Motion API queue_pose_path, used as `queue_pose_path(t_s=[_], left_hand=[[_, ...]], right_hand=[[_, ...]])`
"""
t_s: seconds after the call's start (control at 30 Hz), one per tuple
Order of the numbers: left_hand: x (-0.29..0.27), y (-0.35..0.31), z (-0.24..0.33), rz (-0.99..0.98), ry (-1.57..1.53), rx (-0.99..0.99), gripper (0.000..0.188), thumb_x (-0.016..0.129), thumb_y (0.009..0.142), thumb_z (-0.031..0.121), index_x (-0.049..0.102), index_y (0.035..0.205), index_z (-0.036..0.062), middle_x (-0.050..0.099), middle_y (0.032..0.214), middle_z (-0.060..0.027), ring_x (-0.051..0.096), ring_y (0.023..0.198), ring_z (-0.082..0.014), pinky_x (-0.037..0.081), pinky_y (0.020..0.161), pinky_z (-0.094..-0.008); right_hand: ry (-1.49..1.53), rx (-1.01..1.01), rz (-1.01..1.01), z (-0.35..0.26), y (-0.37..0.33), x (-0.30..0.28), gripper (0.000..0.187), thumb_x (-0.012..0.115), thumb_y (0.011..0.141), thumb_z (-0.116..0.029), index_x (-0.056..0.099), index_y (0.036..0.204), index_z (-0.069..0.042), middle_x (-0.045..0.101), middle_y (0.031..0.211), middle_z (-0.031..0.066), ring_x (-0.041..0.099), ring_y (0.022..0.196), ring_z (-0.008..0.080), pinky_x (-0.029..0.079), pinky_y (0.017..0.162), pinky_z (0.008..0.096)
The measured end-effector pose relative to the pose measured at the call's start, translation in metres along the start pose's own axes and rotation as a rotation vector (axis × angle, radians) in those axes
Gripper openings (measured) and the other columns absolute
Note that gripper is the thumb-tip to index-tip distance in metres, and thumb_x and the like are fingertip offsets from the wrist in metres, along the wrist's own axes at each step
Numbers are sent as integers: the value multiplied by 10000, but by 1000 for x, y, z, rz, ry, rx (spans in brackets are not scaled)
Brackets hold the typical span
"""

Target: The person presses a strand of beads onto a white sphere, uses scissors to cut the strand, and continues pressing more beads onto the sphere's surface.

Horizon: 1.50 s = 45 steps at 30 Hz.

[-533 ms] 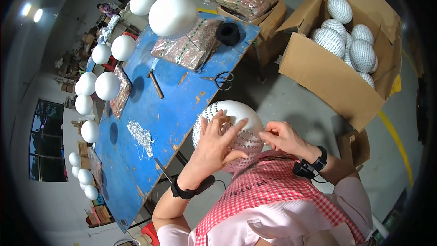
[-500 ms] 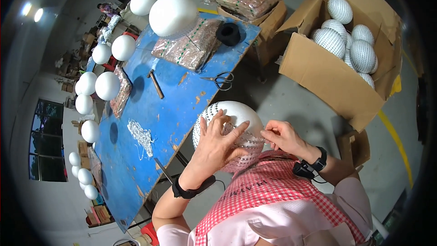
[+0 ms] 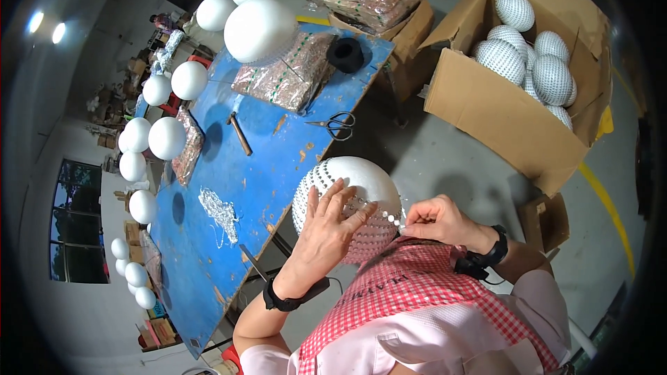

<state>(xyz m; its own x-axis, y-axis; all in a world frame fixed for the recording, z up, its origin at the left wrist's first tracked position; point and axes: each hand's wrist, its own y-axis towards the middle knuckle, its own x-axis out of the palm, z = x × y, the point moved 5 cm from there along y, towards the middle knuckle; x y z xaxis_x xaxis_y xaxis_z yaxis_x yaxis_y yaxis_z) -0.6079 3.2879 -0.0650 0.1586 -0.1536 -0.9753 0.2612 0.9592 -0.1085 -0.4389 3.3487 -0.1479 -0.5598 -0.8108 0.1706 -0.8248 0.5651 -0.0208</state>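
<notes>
A large white ball (image 3: 363, 175) rests against my lap, with rows of small silvery beads around its left and lower parts and a bare white top. My left hand (image 3: 328, 226) grips it from above, fingers curved and spread over the surface. At the ball's right side, my right hand (image 3: 436, 221) is closed in a pinch on the end of a bead string (image 3: 390, 219). That string runs taut from the ball to my right fingertips. The underside of the ball is hidden by my left hand and the red checked apron (image 3: 389, 292).
On the blue table (image 3: 271, 167) lie scissors (image 3: 339, 125), a hammer (image 3: 240, 133), a silvery bead-string pile (image 3: 219, 212), black tape (image 3: 346, 54) and bagged beads (image 3: 285, 76). White balls (image 3: 260, 31) stand along its far side. An open carton (image 3: 500, 121) at right holds several beaded balls.
My right hand has moved slightly down and away from the ball, and the bead string between now shows stretched. My left fingers have shifted a little over the ball.
</notes>
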Motion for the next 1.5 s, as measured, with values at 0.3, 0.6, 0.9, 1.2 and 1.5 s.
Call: queue_pose_path(t_s=[0.3, 0.6, 0.9, 1.2, 1.5], left_hand=[[-6, 0, -1, 13, -13, -20, 543, 655, 743, 39, 599, 1248, 229, 467, 1288, -145, 368, 1306, -350, 250, 1065, -614], [-6, 1, 2, 9, 79, 1, 626, 644, 737, 33, 538, 1319, 238, 500, 1263, -158, 373, 1309, -361, 278, 1063, -571], [-2, 8, 14, 29, 60, -33, 575, 715, 783, 277, 515, 1322, 260, 441, 1295, -205, 343, 1306, -435, 298, 1050, -573], [12, 0, 14, -15, 90, -58, 522, 715, 777, 174, 572, 1272, 261, 300, 1451, -165, 246, 1366, -439, 197, 1069, -636], [12, 2, 15, -95, 124, -41, 669, 647, 724, 55, 510, 1341, 275, 355, 1445, -136, 245, 1385, -383, 121, 1079, -650]], right_hand=[[128, 426, 20, 43, 4, -13, 252, 598, 923, -221, 598, 843, 18, 591, 640, 28, 575, 605, 66, 466, 535, 213], [-378, -131, 150, 10, 10, -15, 244, 668, 865, -227, 587, 874, 3, 616, 672, 49, 591, 624, 92, 462, 558, 258], [34, 314, 91, 48, 12, -30, 245, 564, 940, -227, 580, 860, 4, 619, 697, 46, 542, 532, 71, 432, 457, 222], [-220, -54, 85, 32, 12, -25, 226, 694, 832, -196, 591, 926, -17, 640, 775, 74, 623, 706, 154, 486, 610, 280], [-67, 153, -121, 19, 5, -16, 197, 667, 859, -208, 622, 815, -22, 553, 544, 7, 535, 507, 71, 398, 489, 232]])
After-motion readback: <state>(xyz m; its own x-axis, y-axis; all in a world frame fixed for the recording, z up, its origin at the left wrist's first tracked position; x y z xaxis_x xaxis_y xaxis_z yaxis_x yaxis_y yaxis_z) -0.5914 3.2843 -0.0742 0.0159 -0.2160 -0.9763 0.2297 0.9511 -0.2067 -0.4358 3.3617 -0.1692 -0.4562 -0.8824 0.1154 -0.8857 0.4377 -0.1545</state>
